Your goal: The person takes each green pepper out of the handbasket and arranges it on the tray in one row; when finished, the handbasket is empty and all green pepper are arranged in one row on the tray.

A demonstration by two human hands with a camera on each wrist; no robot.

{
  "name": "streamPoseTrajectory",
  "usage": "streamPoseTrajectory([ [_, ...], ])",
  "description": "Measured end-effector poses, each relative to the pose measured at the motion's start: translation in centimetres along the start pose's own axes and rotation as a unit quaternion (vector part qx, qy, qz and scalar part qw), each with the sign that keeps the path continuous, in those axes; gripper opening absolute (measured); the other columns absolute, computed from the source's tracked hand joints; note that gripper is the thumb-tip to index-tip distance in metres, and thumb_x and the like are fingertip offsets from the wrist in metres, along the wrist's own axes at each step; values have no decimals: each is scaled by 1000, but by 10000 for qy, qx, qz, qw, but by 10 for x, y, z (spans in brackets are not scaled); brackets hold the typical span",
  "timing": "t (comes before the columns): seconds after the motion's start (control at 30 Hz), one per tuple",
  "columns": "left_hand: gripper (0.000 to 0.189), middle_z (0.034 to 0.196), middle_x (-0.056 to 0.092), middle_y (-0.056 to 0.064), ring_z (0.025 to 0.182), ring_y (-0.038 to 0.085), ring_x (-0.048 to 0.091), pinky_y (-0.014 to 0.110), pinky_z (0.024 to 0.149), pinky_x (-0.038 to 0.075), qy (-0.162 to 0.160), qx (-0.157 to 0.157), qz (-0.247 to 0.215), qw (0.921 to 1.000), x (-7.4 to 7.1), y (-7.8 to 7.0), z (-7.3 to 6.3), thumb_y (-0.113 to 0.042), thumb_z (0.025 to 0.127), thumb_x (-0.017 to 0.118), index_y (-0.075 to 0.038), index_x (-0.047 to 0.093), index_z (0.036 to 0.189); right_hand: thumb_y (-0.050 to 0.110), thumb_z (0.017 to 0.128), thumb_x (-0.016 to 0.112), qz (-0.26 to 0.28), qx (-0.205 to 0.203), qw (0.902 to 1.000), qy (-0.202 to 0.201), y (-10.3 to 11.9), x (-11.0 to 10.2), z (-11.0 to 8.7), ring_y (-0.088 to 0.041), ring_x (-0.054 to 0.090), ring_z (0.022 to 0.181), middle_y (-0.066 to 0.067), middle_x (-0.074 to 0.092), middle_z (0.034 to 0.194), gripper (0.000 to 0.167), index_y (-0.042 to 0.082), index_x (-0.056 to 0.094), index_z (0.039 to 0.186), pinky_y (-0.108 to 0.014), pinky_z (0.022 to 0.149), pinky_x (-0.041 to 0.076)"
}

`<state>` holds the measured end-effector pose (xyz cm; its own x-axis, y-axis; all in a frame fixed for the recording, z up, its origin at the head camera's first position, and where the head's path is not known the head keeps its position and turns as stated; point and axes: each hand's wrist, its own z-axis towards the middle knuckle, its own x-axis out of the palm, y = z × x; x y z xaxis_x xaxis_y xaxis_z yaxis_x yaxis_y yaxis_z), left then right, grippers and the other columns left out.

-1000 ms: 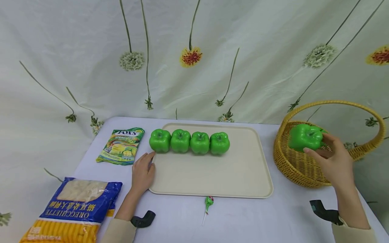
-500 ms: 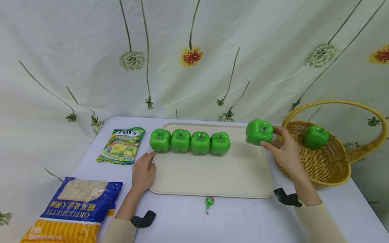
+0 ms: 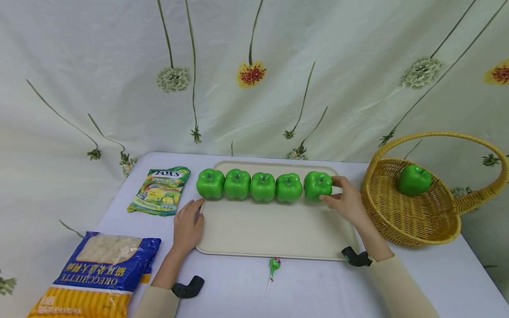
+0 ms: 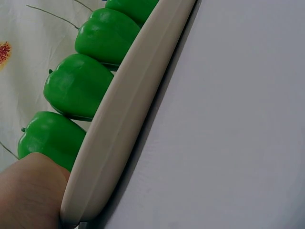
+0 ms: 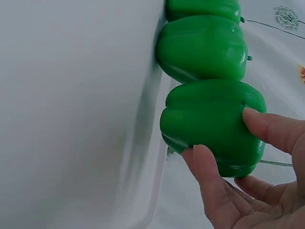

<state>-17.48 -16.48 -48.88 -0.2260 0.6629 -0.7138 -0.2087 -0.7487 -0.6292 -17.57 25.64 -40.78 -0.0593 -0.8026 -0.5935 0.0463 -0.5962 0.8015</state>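
Note:
My right hand [image 3: 345, 201] pinches a green bell pepper [image 3: 317, 186] between thumb and fingers, at the right end of a row on the beige tray [image 3: 274, 229]. In the right wrist view, the thumb and fingertips lie against this pepper [image 5: 214, 124], close beside its neighbour [image 5: 202, 50]. Several more green bell peppers [image 3: 262, 187] stand side by side along the tray's back, stems up. My left hand [image 3: 188, 224] rests at the tray's left edge with fingers extended, just in front of the leftmost pepper [image 3: 210, 183]; the left wrist view shows it partly, by the rim [image 4: 109, 129].
A wicker basket [image 3: 391, 223] with a tall handle stands right of the tray, holding one green bell pepper [image 3: 414, 179]. A lollipop [image 3: 274, 265] lies in front of the tray. At left are a Fox's candy bag [image 3: 159, 192] and an orecchiette bag [image 3: 95, 274].
My right hand has carried a green bell pepper from over the basket leftward and down to the row's right end on the tray. The left hand has stayed in place.

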Motion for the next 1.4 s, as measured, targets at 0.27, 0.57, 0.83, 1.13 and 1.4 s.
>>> streamPoseTrajectory([
  [0.27, 42, 137, 55, 24, 136, 46, 39, 65, 110, 22, -1, -3, 20, 10000, 1, 0, 0, 1, 92, 48, 3, 54, 134, 11, 88, 70, 47, 266, 9992, 285, -4, 4, 3, -46, 66, 102, -36, 43, 140, 69, -8, 32, 143, -32, 68, 61],
  [0.57, 43, 137, 56, 24, 136, 46, 39, 65, 110, 22, 29, -20, 14, 10000, 0, 0, 0, 1, 91, 48, 3, 54, 134, 12, 88, 70, -54, 326, 9988, 359, -3, 6, 5, -47, 65, 104, -37, 41, 141, 73, -6, 29, 145, -34, 69, 61],
  [0.83, 43, 137, 56, 24, 136, 45, 39, 64, 110, 22, 16, -1, -6, 10000, 0, 1, 0, 2, 91, 48, 3, 54, 134, 14, 88, 70, -174, 366, 9986, 345, -2, 10, 5, -46, 64, 107, -35, 42, 142, 72, -3, 29, 145, -35, 72, 60],
  [1.13, 42, 134, 58, 24, 134, 47, 41, 65, 108, 23, -172, 109, -44, 9998, 1, 1, -2, 2, 90, 49, 3, 56, 131, 19, 88, 71, -434, 383, 9978, 330, -1, 11, 5, -46, 63, 109, -33, 44, 142, 76, -2, 27, 147, -44, 81, 58],
  [1.4, 43, 136, 56, 24, 135, 46, 40, 64, 110, 22, -80, 65, -55, 9999, 0, 1, -1, 3, 90, 49, 4, 55, 133, 18, 88, 72, -575, 319, 9973, 332, 2, 5, 0, -47, 60, 115, -36, 38, 145, 84, -5, 20, 150, -53, 91, 53],
])
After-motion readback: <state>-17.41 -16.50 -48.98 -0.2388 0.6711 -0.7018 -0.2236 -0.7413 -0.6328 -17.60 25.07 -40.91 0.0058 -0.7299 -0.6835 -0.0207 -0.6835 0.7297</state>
